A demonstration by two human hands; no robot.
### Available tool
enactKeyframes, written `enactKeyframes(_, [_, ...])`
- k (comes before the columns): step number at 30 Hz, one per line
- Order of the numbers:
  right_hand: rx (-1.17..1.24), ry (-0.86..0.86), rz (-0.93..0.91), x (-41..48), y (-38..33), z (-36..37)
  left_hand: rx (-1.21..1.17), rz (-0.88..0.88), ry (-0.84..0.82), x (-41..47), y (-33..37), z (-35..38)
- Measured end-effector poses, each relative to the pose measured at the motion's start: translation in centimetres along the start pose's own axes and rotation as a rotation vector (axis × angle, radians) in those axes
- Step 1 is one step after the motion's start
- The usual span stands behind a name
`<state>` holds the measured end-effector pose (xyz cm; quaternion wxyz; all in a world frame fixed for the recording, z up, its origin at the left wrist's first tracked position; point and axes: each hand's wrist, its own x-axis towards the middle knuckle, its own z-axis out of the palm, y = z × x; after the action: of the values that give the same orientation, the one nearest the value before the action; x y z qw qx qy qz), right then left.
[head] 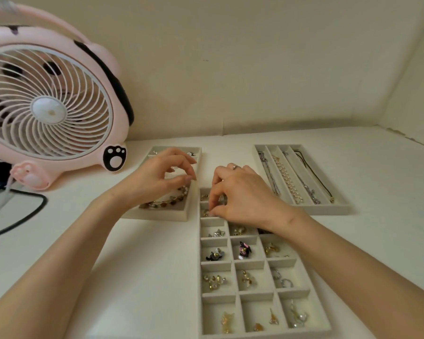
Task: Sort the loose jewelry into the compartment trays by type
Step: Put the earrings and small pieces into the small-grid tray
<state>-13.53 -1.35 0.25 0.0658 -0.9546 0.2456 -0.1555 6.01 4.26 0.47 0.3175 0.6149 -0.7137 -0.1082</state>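
A long grey grid tray with many small compartments lies in front of me, holding several earrings and studs. My right hand reaches into its far left compartments, and its thumb and forefinger pinch a small piece of jewelry there. My left hand hovers with loosely curled fingers over a second tray to the left, where a brown beaded bracelet lies. Nothing shows between the left fingers. A third tray at the right holds a pearl strand and chains in long slots.
A pink desk fan stands at the back left, with a black cable looping on the white table beside it. A cream wall closes the back and the right side. My forearms cross the near part of the table.
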Motion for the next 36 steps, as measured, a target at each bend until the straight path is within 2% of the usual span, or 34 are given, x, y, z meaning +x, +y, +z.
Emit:
enactKeyframes(3, [-0.068,0.001,-0.016,0.1,-0.3,0.0,0.010,0.003,0.047,0.1,0.2,0.1])
enactKeyframes(8, [0.017,-0.055,0.032,0.4,-0.3,-0.4,0.005,0.026,0.033,0.1,0.6,0.3])
enactKeyframes(13, [0.359,-0.006,0.194,-0.3,2.1,-2.4,0.067,0.114,-0.133,-0.2,1.0,0.5])
enactKeyframes(17, [0.461,0.043,0.253,-1.0,3.7,-2.8,0.188,0.138,-0.229,-0.3,1.7,1.4])
enactKeyframes(21, [0.488,0.079,0.259,-1.1,4.0,-2.7,0.239,0.151,-0.254,-0.5,2.0,1.8])
enactKeyframes(29, [0.507,0.125,0.227,-1.2,3.7,-2.6,0.157,0.121,-0.294,-0.8,2.7,1.8])
enactKeyframes(36, [0.501,0.133,0.209,-1.3,3.7,-2.6,0.218,0.143,-0.247,-0.7,2.6,1.9])
